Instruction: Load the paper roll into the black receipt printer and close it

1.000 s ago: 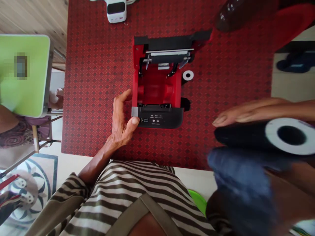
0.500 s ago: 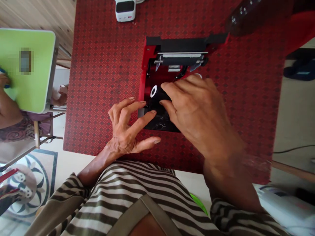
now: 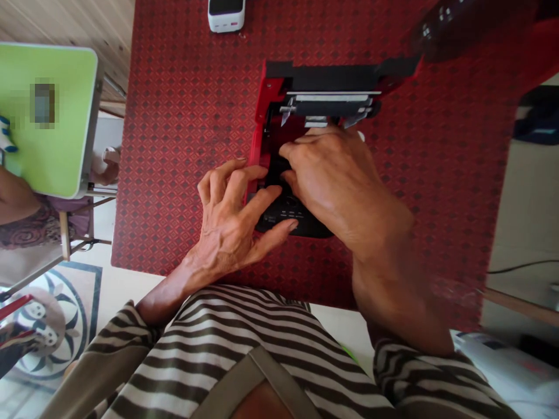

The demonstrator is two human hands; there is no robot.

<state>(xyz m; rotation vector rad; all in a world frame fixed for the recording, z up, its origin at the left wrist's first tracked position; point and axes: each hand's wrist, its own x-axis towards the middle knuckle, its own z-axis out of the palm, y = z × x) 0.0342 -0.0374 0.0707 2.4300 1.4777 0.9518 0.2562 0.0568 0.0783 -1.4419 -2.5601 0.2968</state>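
Red-and-black plastic printer (image 3: 332, 78) lay open between the wide-spread left hand (image 3: 229, 224) and the narrowly curled right hand (image 3: 340, 180), its hold unclear.

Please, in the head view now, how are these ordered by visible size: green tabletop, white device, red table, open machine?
1. Red table
2. Open machine and green tabletop: unsure; hands cover one, the picture edge cuts the other
3. White device

The panel (image 3: 299, 216) seems glossy plastic; the roller (image 3: 325, 109), matt.
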